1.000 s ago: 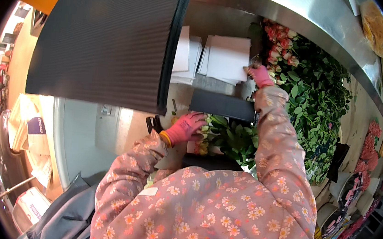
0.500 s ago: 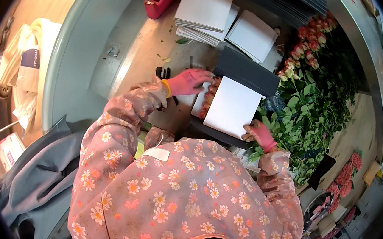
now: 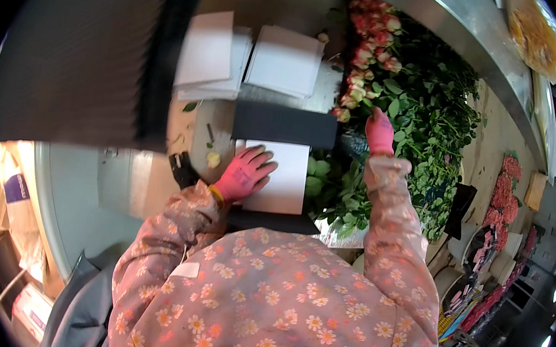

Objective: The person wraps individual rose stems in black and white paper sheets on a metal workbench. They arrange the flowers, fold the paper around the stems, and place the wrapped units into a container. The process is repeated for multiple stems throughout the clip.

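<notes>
Evidently the left hand point(image 3: 246, 172) in its pink glove lies spread flat on the white paper sheet point(image 3: 277, 177), thin and floppy, best lifted at an edge. Her right hand point(image 3: 380, 131) reaches among the pink leafy roses point(image 3: 370, 55); its grip I cannot tell.

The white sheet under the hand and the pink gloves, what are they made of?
The white sheet looks like matte paper: thin, flat, crisp-edged. The pink gloves on the left hand and right hand look like knit fabric, perhaps coated; too blurry to be sure.
</notes>
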The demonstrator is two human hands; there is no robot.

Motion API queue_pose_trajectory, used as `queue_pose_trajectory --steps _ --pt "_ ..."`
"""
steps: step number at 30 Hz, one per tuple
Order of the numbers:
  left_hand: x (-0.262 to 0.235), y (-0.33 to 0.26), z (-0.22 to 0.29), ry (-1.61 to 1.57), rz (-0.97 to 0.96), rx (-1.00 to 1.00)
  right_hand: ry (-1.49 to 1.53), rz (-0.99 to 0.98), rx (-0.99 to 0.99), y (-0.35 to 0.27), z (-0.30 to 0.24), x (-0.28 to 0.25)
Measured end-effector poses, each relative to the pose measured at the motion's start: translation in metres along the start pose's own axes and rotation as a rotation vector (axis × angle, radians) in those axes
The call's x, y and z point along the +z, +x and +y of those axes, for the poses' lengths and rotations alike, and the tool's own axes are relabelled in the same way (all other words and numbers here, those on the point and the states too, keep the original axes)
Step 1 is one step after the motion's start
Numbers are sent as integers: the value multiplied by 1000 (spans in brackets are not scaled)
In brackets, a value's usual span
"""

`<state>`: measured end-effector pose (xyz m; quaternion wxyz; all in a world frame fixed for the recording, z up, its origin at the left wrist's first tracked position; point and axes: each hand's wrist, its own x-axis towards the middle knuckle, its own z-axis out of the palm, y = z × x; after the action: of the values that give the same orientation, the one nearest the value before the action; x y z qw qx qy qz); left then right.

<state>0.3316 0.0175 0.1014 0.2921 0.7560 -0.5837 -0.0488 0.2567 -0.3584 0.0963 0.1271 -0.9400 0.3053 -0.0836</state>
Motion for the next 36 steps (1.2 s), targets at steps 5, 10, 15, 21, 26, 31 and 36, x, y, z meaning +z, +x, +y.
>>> queue_pose_trajectory --steps 5,10,15,21,26,31,36 --pt "-6 9 1 2 -81 14 -47 -131 120 38 16 18" --pt "-2 1 0 -8 -67 -26 691 207 269 -7 -15 -165" --pt "-1 2 -1 43 -26 10 144 -139 -237 -96 -84 -216" --pt "3 12 -15 59 -51 110 368 -1110 -480 -153 -150 -20" --pt "14 7 -16 118 4 105 437 -972 -607 -169 -141 15" --pt "9 1 1 -4 -207 -87 327 -1017 -678 -166 -140 16" --pt "-21 -33 14 -336 -435 -170 523 -1271 -556 -128 -124 0"
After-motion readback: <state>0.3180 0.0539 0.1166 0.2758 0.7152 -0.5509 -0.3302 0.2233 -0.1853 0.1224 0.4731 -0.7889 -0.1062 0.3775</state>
